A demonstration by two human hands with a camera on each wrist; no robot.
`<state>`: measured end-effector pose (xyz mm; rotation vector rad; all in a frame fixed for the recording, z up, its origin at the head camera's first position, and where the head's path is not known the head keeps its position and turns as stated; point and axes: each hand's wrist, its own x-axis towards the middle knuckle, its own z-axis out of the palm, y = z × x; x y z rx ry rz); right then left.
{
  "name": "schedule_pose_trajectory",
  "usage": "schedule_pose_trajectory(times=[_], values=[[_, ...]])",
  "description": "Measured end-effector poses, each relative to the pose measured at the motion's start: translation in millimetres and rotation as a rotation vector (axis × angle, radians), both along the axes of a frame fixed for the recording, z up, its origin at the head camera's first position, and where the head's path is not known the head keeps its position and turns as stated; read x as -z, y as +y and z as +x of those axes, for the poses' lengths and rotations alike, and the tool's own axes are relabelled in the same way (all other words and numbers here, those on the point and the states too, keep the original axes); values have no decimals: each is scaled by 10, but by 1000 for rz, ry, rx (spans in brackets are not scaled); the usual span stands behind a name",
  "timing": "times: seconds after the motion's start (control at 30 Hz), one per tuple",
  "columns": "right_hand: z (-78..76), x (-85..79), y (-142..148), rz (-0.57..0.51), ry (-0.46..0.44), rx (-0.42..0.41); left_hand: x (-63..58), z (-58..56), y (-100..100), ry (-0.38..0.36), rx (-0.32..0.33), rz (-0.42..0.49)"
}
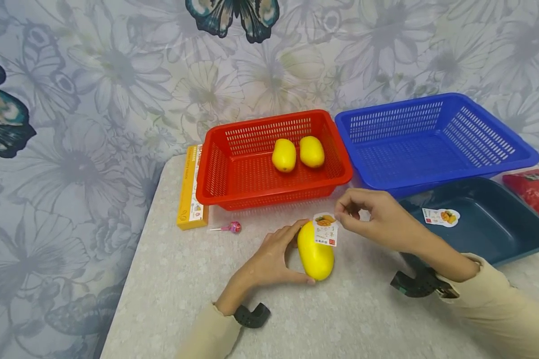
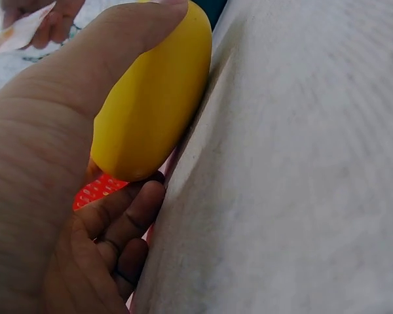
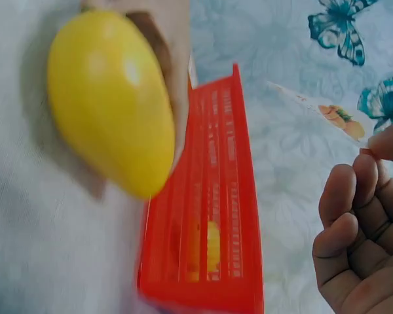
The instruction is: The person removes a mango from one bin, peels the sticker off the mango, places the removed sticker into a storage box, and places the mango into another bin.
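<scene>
A yellow mango (image 1: 316, 262) lies on the table, and my left hand (image 1: 269, 259) holds it between thumb and fingers. In the left wrist view the thumb lies across one side of the mango (image 2: 157, 98), with fingertips at its other end. Above it, my right hand (image 1: 382, 222) pinches a white label (image 1: 325, 234) printed with mangoes and writing. In the right wrist view that label (image 3: 340, 121) hangs by one edge from thumb and fingertips, apart from the mango (image 3: 111, 98). Two more mangoes (image 1: 284, 155) sit in the red basket (image 1: 269, 199).
A blue basket (image 1: 431, 172) stands at the back right. Before it, a dark teal tray (image 1: 498, 249) bears another mango label (image 1: 440, 217). At far right lies a red packet (image 1: 534, 192). A yellow box (image 1: 190, 192) and a lollipop (image 1: 235, 227) lie left of my hands.
</scene>
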<state>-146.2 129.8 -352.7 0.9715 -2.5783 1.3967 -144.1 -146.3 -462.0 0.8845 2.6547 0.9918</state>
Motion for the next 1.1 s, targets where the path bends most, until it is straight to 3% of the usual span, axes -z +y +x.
schedule_pose_trajectory(times=[0.33,0.67,1.1], values=[[71,-14,456,45,164,86,-20,-12,8,16,9,1],[92,-142,856,100,138,295,15,-1,-11,11,6,13],[151,-157,1353,195,244,475,-9,-20,19,2,21,19]])
